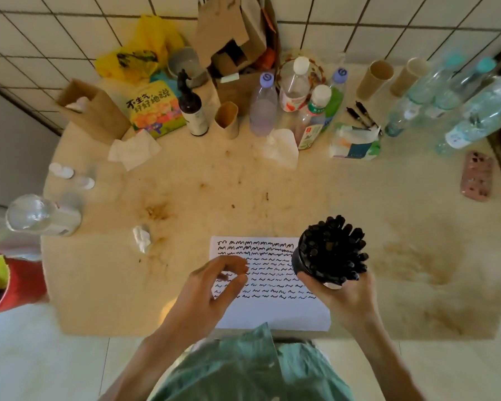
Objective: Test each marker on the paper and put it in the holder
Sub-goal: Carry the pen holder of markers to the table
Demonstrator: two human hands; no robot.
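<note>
Nearest us, our right hand [340,296] grips the black holder [304,263] from below, tilted and lifted over the right edge of the paper [272,311], with black markers [337,250] bristling from it. Our left hand [211,287] hovers over the paper's left side, fingers loosely curled around nothing. Squiggles cover the sheet. Farther back, bottles [263,105], cardboard tubes [227,120] and a phone [477,176] sit on the stained table [185,198].

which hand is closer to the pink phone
Right. The right hand holds the marker holder on the phone's side of the paper; the left hand hovers over the paper's far side.
</note>
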